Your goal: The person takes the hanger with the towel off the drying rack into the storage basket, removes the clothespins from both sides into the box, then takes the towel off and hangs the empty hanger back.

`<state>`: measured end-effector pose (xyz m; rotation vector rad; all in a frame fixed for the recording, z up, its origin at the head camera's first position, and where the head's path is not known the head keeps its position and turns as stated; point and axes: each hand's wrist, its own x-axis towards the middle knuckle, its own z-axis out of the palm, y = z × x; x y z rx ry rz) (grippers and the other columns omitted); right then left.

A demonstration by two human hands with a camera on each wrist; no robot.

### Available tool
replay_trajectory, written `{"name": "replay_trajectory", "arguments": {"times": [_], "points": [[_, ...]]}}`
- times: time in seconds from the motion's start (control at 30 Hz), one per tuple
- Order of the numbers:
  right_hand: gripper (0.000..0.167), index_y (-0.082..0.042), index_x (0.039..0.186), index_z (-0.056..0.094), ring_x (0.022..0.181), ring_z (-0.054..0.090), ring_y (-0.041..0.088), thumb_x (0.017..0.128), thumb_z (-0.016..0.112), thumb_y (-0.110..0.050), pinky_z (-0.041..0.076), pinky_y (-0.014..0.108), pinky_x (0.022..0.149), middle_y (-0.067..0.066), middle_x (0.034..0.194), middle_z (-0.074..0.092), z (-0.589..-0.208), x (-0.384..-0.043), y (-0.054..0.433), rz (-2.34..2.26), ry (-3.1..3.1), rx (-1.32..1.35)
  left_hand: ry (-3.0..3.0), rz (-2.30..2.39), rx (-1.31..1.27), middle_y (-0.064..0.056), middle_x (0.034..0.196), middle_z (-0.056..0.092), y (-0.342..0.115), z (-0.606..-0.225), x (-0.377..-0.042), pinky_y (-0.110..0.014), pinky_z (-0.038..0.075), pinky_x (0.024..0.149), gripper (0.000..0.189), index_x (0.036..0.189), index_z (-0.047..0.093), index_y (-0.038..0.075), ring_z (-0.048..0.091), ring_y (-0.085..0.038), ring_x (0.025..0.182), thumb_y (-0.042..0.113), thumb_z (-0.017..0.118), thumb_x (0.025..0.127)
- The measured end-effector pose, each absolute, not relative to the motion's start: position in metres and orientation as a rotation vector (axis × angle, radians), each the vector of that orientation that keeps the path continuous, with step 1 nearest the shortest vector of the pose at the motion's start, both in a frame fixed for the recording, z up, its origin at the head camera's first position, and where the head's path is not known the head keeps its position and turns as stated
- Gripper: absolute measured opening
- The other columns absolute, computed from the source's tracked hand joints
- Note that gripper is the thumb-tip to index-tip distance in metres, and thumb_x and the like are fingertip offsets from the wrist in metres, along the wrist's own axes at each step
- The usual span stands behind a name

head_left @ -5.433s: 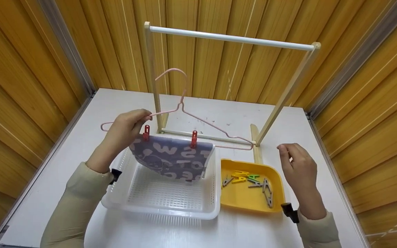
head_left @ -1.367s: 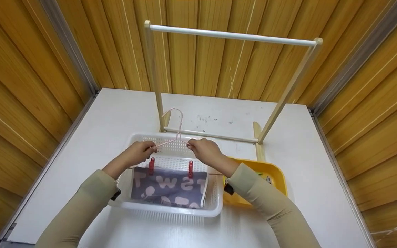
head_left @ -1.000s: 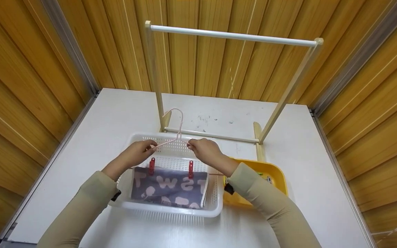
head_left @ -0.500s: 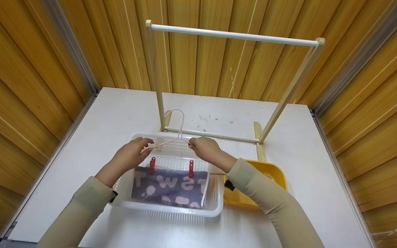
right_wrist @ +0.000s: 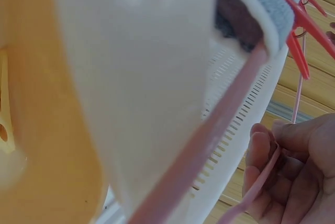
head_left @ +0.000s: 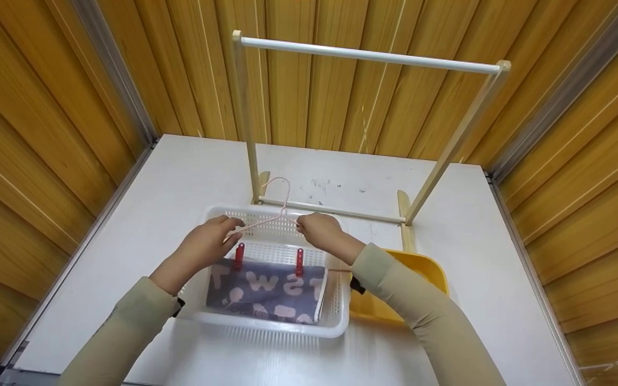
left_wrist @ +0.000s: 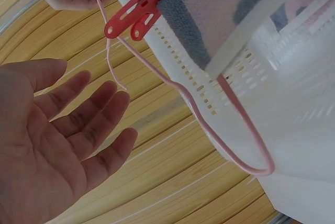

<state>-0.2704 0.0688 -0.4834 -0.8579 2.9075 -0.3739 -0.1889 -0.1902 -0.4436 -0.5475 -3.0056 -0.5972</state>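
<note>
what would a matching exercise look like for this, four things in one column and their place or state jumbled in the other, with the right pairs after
Column one
1. right hand
2. yellow tray
3. printed cloth
4. left hand

Column two
A. folded over the hanger's bottom bar, with two red clips on its top edge
B. open, fingers apart
C. on the table beside the white basket
D. pinching the pink hanger

Right pairs: 1-D, 2-C, 3-A, 4-B
</note>
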Motion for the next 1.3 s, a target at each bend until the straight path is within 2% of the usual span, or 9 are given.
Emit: {"name": "replay_trajectory", "arguments": {"times": [0.4,0.63,0.93,1.1,1.3], "points": [[0.018,-0.003,0.094,0.073,0.089,0.074,0.037,0.101,0.063,-0.017,0.06,0.052,0.073,0.018,0.093,0.077,-0.488,-0.273,0.065,-0.317,2.888,-0.819,-3.017,-0.598,-0.558,-0.021,0.113,0.071,-0.193,-0.446,-0.188,-0.056,0.057,0.087,0.025,0.122,0.066,0.001,0.07,-0.04,0.105,0.014,0.062,0.101],[0.019,-0.003,0.093,0.073,0.087,0.074,0.036,0.101,0.062,-0.017,0.059,0.051,0.072,0.017,0.091,0.077,-0.493,-0.274,0.066,-0.302,2.889,-0.811,-3.032,-0.627,-0.556,-0.022,0.117,0.071,-0.192,-0.448,-0.188,-0.056,0.057,0.089,0.025,0.122,0.066,0.0,0.07,-0.04,0.107,0.013,0.061,0.101],[0.019,-0.003,0.093,0.072,0.086,0.073,0.036,0.101,0.062,-0.017,0.059,0.05,0.071,0.017,0.09,0.076,-0.496,-0.273,0.067,-0.282,2.886,-0.835,-3.048,-0.633,-0.551,-0.02,0.11,0.072,-0.19,-0.451,-0.189,-0.056,0.057,0.087,0.022,0.119,0.067,0.002,0.071,-0.039,0.103,0.012,0.063,0.1],[0.025,-0.002,0.09,0.071,0.084,0.073,0.037,0.101,0.061,-0.021,0.058,0.052,0.069,0.018,0.089,0.075,-0.492,-0.271,0.07,-0.297,2.87,-0.811,-3.051,-0.639,-0.561,-0.02,0.111,0.072,-0.188,-0.452,-0.19,-0.057,0.056,0.088,0.021,0.118,0.067,0.003,0.07,-0.04,0.104,0.012,0.063,0.1],[0.028,-0.002,0.103,0.075,0.094,0.074,0.036,0.103,0.06,-0.026,0.06,0.052,0.074,0.017,0.1,0.078,-0.483,-0.269,0.072,-0.264,2.844,-0.788,-3.059,-0.633,-0.566,-0.021,0.112,0.072,-0.187,-0.451,-0.19,-0.056,0.056,0.09,0.022,0.118,0.067,0.003,0.07,-0.04,0.105,0.011,0.063,0.099]]}}
